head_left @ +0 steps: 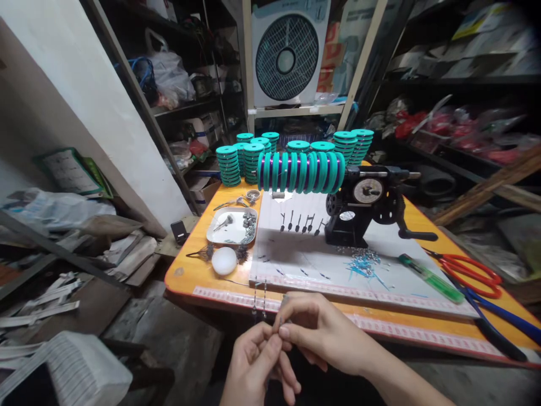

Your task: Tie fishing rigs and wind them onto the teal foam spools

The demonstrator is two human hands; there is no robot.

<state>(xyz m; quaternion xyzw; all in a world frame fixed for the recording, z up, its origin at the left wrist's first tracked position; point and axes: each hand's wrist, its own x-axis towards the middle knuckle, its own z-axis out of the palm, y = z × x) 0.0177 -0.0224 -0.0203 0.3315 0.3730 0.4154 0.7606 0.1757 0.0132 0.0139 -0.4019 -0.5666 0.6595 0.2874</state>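
In a cluttered workshop, beside an orange-topped workbench (183, 276), a person's left hand (253, 366) and right hand (316, 332) are pinching a tiny, light-looking, fiddly metal piece (284, 309) between tightly closed fingertips (284, 332).

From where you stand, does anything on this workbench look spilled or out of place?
Yes: small blue-and-silver pieces lie scattered on the white board, in front of the black hand-cranked winder. They look odd because they're loose and jumbled, unlike the neatly stacked teal spools behind.
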